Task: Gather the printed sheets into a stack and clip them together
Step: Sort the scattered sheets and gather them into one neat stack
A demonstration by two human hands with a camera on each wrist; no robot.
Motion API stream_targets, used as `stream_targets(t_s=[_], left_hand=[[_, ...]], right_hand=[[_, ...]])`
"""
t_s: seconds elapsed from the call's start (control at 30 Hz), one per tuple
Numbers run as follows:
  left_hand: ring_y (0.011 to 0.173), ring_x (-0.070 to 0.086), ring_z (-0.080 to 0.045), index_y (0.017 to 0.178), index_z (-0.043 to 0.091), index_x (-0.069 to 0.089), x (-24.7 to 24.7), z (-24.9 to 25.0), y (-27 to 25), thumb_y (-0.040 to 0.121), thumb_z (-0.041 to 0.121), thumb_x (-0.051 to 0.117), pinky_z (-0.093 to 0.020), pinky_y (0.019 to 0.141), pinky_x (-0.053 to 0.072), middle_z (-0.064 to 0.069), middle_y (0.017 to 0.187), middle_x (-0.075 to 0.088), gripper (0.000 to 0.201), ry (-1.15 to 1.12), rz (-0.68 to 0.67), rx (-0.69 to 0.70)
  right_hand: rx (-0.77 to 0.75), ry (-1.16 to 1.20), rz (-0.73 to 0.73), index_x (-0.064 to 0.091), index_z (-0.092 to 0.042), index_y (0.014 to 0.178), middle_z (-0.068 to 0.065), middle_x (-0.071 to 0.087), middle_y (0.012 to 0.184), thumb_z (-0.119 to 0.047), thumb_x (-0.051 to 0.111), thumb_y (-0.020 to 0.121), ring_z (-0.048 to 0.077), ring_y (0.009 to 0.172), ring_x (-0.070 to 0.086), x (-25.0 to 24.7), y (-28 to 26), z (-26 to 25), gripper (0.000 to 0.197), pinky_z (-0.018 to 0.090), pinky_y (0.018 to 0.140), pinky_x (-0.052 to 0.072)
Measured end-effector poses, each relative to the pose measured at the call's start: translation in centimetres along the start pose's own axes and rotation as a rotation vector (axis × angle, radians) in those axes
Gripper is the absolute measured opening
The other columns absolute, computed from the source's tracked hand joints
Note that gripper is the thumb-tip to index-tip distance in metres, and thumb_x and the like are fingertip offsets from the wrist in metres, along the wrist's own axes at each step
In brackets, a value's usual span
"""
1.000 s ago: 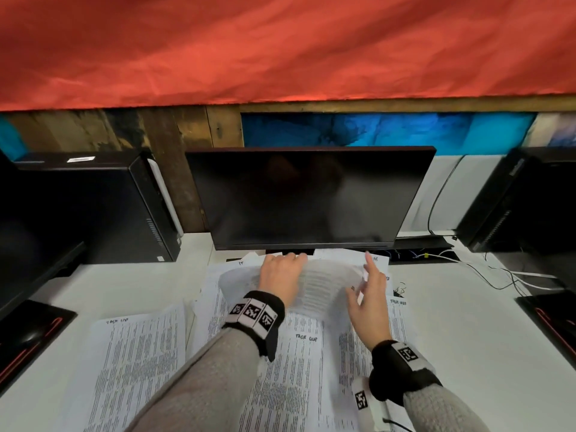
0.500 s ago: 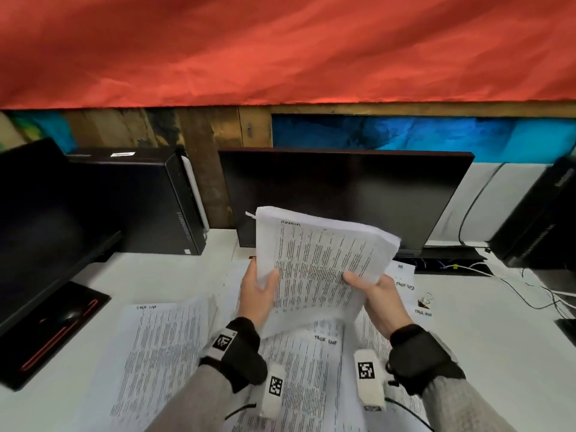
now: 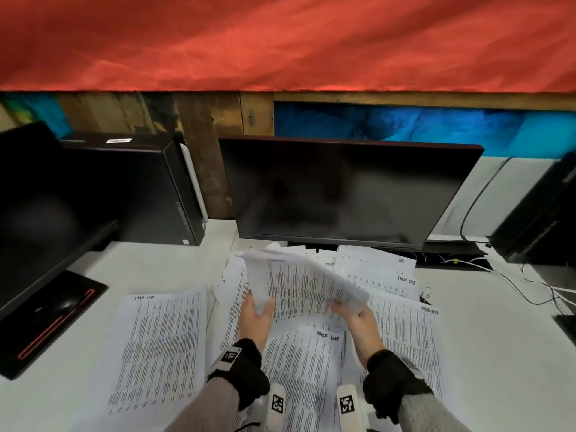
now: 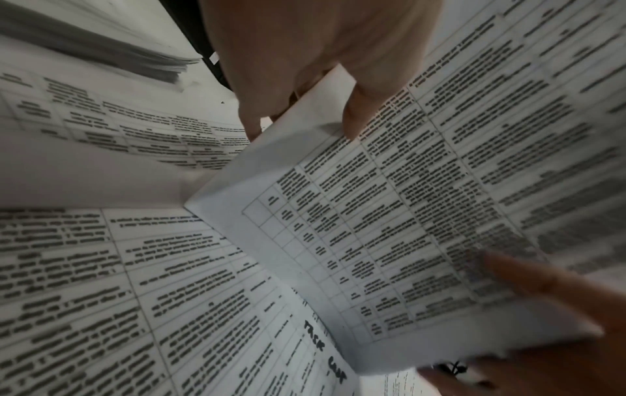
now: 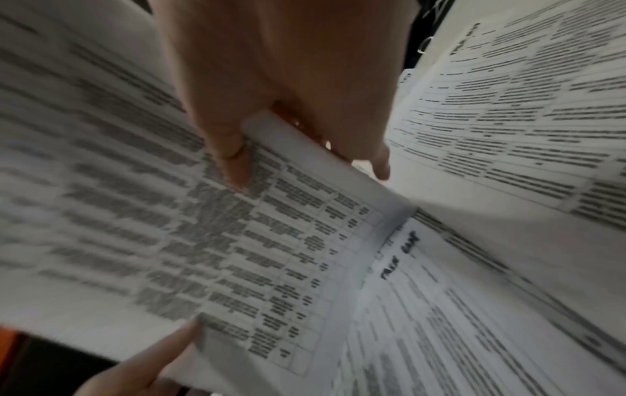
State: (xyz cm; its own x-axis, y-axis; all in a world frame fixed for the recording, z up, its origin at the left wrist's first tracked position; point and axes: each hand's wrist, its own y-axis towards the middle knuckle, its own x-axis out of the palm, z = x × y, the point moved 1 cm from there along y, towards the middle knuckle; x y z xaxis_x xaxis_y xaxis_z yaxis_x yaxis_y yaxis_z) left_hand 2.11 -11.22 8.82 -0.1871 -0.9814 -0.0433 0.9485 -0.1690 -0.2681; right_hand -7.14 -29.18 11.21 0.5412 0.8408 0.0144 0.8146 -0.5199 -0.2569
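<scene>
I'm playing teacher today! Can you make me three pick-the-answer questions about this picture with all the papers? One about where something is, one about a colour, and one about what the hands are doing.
1. Where is the sheet lying apart from the others?
A. On the left of the desk
B. On top of the monitor
C. On the floor

2. What colour is the cloth hanging above the desk?
A. Green
B. Red
C. Yellow

3. What are the two hands doing?
A. Typing
B. Resting flat on the desk
C. Holding a bundle of sheets up off the desk

Answers:
1. A: the lone sheet lies left of the pile, on the white desk.
2. B: the cloth above the monitor is red.
3. C: the left hand and the right hand each grip a side of the bundle, lifted above the other sheets.
</scene>
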Motion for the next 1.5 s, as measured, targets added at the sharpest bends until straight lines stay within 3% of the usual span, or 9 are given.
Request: stream_targets(t_s=[0.2, 0.3, 0.47, 0.67, 0.8, 1.0, 1.17, 1.37, 1.5], left_hand=[[0.122, 0.053, -0.021, 0.138, 0.025, 0.04, 0.6, -0.3, 0.4, 0.093, 0.022, 0.056, -0.05, 0.106, 0.041, 0.001, 0.131, 0.056, 0.048, 0.047, -0.004, 0.035], [0.122, 0.053, -0.023, 0.14, 0.022, 0.039, 0.6, -0.4, 0.5, 0.093, 0.02, 0.056, -0.05, 0.105, 0.041, -0.001, 0.131, 0.056, 0.05, 0.037, 0.004, 0.04], [0.117, 0.057, -0.019, 0.133, 0.025, 0.045, 0.2, -1.3, 1.0, 0.083, 0.033, 0.067, -0.048, 0.103, 0.044, 0.003, 0.126, 0.06, 0.055, 0.042, -0.008, 0.034], [0.105, 0.062, -0.02, 0.118, 0.029, 0.051, 0.3, -1.5, 1.5, 0.086, 0.019, 0.067, -0.048, 0.097, 0.048, 0.002, 0.111, 0.065, 0.037, 0.062, -0.022, 0.049], [0.112, 0.058, -0.026, 0.127, 0.021, 0.049, 0.4, -1.8, 1.3, 0.09, 0.015, 0.06, -0.048, 0.102, 0.045, -0.004, 0.117, 0.062, 0.039, 0.133, -0.007, 0.032], [0.113, 0.056, -0.016, 0.138, 0.014, 0.043, 0.0, 0.6, 0.5, 0.097, 0.016, 0.05, -0.035, 0.103, 0.043, 0.005, 0.12, 0.058, 0.042, 0.24, 0.059, 0.154], [0.116, 0.054, -0.019, 0.14, 0.017, 0.038, -5.1, 3.7, 1.4, 0.097, 0.013, 0.047, -0.038, 0.105, 0.041, -0.001, 0.131, 0.055, 0.044, 0.247, 0.004, 0.075], [0.108, 0.054, -0.021, 0.124, 0.017, 0.049, -15.7, 3.9, 1.0, 0.093, 0.001, 0.048, -0.035, 0.098, 0.041, 0.0, 0.115, 0.058, 0.035, 0.317, -0.038, -0.124], [0.107, 0.062, -0.026, 0.121, 0.013, 0.057, -26.5, -4.1, 5.7, 0.078, 0.016, 0.061, -0.046, 0.1, 0.047, -0.006, 0.117, 0.066, 0.043, 0.529, -0.058, -0.34]], right_hand=[[-0.581, -0.36, 0.223, 0.025, -0.029, 0.146, -0.012, 0.046, 0.118, -0.014, 0.048, 0.097, -0.003, 0.092, 0.056, -0.3, -0.5, -5.6, 0.056, 0.011, 0.072, 0.047], [-0.755, -0.722, 0.162, 0.015, -0.043, 0.147, -0.002, 0.028, 0.14, -0.001, 0.048, 0.094, 0.006, 0.074, 0.052, -0.3, -0.3, -6.9, 0.075, 0.014, 0.061, 0.049], [-0.752, -0.91, 0.066, 0.017, -0.048, 0.146, 0.0, 0.015, 0.149, 0.018, 0.048, 0.079, 0.008, 0.086, 0.054, -0.1, -0.2, -7.3, 0.099, 0.021, 0.073, 0.054], [-0.726, -0.793, 0.133, 0.043, -0.025, 0.142, 0.001, 0.031, 0.137, 0.018, 0.044, 0.081, 0.003, 0.095, 0.046, -0.3, 0.0, -7.7, 0.074, 0.015, 0.084, 0.046], [-0.717, -0.715, 0.17, 0.058, -0.018, 0.124, 0.002, 0.046, 0.107, 0.019, 0.042, 0.08, 0.013, 0.083, 0.051, 0.0, 0.5, -7.8, 0.059, 0.002, 0.071, 0.038], [-0.775, -0.502, 0.223, 0.049, -0.017, 0.134, -0.005, 0.05, 0.114, 0.011, 0.04, 0.09, -0.015, 0.102, 0.045, 0.7, 0.2, -9.7, 0.053, 0.001, 0.087, 0.033], [-0.487, -0.255, 0.245, 0.026, -0.027, 0.148, -0.002, 0.037, 0.13, -0.031, 0.041, 0.1, 0.011, 0.118, 0.045, 1.6, 0.8, -6.8, 0.05, 0.026, 0.098, 0.037], [0.087, -0.899, -0.042, 0.035, -0.02, 0.143, 0.016, 0.036, 0.14, -0.028, 0.049, 0.095, 0.034, 0.128, 0.037, 2.9, -0.6, 5.7, 0.051, 0.046, 0.106, 0.033], [0.182, -1.055, -0.067, 0.035, -0.022, 0.142, 0.013, 0.035, 0.143, -0.034, 0.05, 0.092, 0.033, 0.126, 0.039, 2.8, -1.7, 7.9, 0.053, 0.048, 0.106, 0.036]])
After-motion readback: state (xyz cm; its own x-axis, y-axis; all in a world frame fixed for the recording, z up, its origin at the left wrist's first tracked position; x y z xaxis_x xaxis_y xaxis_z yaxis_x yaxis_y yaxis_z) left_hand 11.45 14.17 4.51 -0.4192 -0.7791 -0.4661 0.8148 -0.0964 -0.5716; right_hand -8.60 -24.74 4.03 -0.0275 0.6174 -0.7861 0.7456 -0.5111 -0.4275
